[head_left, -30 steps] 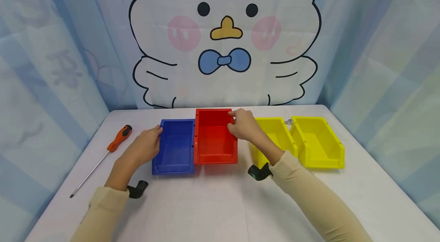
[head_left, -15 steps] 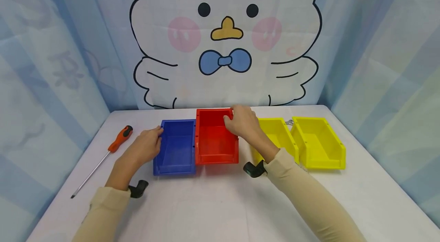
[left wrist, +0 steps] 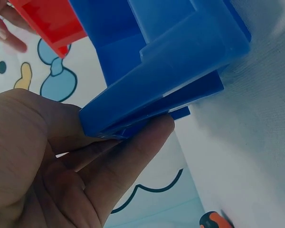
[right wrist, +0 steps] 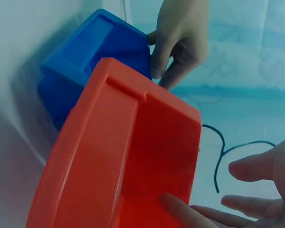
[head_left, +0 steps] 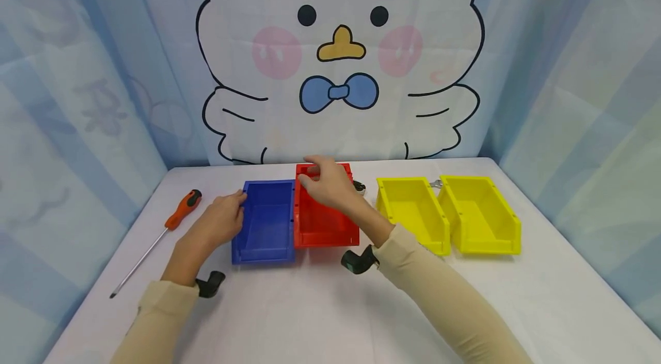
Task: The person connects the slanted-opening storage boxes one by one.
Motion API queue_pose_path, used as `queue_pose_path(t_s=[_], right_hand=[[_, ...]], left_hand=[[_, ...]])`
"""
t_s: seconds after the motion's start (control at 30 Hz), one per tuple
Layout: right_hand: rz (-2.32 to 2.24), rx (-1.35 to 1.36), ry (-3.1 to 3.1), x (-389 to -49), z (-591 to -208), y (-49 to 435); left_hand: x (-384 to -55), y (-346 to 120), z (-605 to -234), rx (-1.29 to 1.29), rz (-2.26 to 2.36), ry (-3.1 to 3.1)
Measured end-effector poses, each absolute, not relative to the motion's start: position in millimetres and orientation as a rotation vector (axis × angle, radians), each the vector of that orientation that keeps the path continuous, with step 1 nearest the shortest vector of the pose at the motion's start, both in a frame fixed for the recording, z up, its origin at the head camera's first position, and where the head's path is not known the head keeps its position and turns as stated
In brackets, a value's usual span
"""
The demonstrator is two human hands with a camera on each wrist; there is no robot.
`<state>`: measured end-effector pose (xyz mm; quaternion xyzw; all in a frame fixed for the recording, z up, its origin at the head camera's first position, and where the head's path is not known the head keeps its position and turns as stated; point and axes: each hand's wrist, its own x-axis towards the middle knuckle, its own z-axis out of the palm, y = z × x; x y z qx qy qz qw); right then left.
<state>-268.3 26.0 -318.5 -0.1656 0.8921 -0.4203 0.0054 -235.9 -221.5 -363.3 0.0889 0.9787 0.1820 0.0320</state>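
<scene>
My left hand (head_left: pixel 221 217) grips the left side wall of a blue storage bin (head_left: pixel 265 226), thumb and fingers on either side of its rim in the left wrist view. Right beside the blue bin stands a red storage bin (head_left: pixel 326 226), set slightly farther back. Over the back half of the red bin is my right hand (head_left: pixel 330 183), its fingers spread and holding nothing. The right wrist view shows this right hand (right wrist: pixel 256 194) near the rim of the red bin (right wrist: pixel 156 161), one finger overlapping the bin's inside.
Two yellow bins (head_left: pixel 413 209) stand side by side to the right, with a silver metal tool end (head_left: pixel 436 184) showing between them. A small dark object (head_left: pixel 360 186) peeks out behind the red bin. On the left lies an orange-handled screwdriver (head_left: pixel 178 209). Curtains enclose the table.
My right hand has let go of the red bin's right rim and moved left over the bin, uncovering the small dark object. My left hand keeps its grip on the blue bin.
</scene>
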Motion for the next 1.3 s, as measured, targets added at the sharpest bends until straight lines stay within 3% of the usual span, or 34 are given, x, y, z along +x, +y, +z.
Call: queue_pose_path(t_s=[1.3], right_hand=[[-1.303,-0.378,2.555,-261,-333,6]], left_hand=[[-234,-217,-362,0.245,0.527,3.027]])
